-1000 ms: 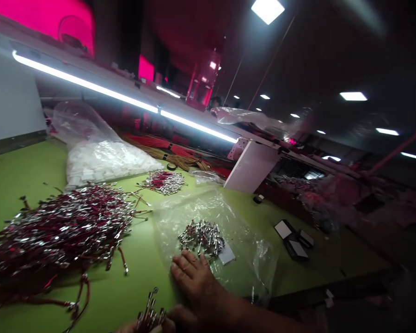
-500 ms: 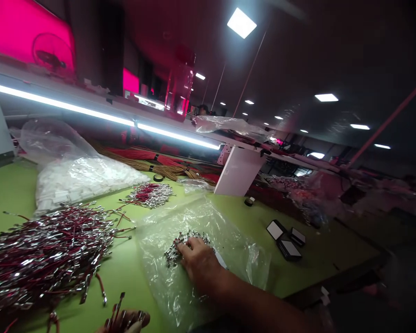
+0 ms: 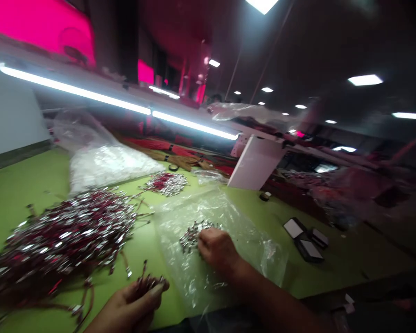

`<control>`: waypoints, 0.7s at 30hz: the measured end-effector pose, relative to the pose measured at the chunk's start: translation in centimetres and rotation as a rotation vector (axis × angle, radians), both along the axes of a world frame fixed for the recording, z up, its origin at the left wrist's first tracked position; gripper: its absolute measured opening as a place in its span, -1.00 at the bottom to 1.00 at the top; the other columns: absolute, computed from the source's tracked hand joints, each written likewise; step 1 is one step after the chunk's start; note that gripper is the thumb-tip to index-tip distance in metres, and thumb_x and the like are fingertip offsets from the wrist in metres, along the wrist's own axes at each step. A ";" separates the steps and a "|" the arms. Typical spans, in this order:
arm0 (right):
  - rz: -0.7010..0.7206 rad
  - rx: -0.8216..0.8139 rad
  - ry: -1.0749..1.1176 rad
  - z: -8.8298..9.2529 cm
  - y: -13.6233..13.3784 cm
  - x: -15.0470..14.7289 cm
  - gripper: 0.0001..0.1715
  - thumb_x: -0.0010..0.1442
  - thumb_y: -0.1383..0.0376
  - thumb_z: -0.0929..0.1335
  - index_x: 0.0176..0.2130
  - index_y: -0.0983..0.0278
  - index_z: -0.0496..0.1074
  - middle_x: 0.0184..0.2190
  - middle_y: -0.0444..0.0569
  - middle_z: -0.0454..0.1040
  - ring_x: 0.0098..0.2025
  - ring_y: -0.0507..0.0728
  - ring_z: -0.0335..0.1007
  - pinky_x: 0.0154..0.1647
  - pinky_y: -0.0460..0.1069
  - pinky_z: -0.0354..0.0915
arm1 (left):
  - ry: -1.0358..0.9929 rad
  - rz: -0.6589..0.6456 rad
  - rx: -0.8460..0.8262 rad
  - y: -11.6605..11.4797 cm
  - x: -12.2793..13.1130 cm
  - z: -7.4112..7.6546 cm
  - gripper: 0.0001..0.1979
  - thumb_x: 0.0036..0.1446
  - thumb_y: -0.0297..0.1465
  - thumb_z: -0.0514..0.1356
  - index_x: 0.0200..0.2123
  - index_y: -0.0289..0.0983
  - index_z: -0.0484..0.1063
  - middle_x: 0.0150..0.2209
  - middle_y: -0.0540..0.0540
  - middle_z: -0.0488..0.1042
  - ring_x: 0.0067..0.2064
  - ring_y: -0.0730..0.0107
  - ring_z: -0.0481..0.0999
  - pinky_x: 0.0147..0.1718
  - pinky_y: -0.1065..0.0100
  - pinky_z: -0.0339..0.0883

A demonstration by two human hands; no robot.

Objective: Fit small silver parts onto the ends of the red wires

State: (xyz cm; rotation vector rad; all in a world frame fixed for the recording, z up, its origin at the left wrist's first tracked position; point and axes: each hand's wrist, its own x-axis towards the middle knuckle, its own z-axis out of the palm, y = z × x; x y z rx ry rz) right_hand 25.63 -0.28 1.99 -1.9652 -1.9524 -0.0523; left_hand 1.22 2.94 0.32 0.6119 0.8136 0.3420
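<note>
My left hand (image 3: 135, 303) is closed around a few short wires with metal crimp terminals (image 3: 144, 270), their ends poking up above the fingers. With fingers curled downward, my right hand (image 3: 217, 249) touches the right side of a small heap of terminal wires (image 3: 189, 237). What its fingertips grip is hidden. That heap lies on a clear plastic bag (image 3: 180, 277) spread flat. To the left rises a large pile of red wires with shiny terminals (image 3: 79, 231), smeared by motion. Behind the bag is a smaller bunch of red terminal wires (image 3: 168, 183).
A clear bag of white pieces (image 3: 107, 166) stands at the back left. Black rolls of tape (image 3: 173, 167) and a white upright panel (image 3: 254, 163) are at the back. Black trays with white insides (image 3: 308, 249) lie to the right on the green table (image 3: 263, 282).
The view has shifted, so the table appears farther right. My left hand has risen further into view with the wires. My right hand's fingers are now more curled at the heap.
</note>
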 end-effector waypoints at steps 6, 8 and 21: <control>0.147 -0.115 0.414 1.0 -2.1 -1.5 -0.72 0.33 0.31 0.26 -0.41 0.28 0.43 -0.55 -0.19 0.34 -0.50 -0.01 0.23 -0.48 -0.13 0.14 | 0.005 0.092 0.153 -1.2 0.0 0.2 -0.58 -0.13 -0.16 0.49 -0.43 -0.30 0.39 -0.65 0.18 0.18 -0.70 0.71 -0.04 -0.76 0.55 -0.20; 0.191 -0.145 0.624 1.2 -2.8 -2.4 -0.82 0.29 0.30 0.34 -0.34 0.29 0.49 -0.51 -0.17 0.42 -0.48 0.00 0.29 -0.48 -0.13 0.19 | -0.003 0.082 0.157 -1.3 -0.1 0.1 -0.58 -0.11 -0.14 0.47 -0.41 -0.30 0.40 -0.65 0.18 0.18 -0.70 0.70 -0.05 -0.76 0.52 -0.22; 0.493 -0.035 0.173 3.3 -4.5 -5.2 -0.68 0.36 0.42 0.20 -0.33 0.29 0.47 -0.46 -0.06 0.43 -0.43 0.08 0.27 -0.40 -0.01 0.10 | 0.058 -0.003 0.329 -1.8 -0.7 1.3 -0.60 -0.07 -0.12 0.42 -0.50 -0.32 0.42 -0.61 0.14 0.17 -0.57 0.60 -0.03 -0.61 0.45 -0.20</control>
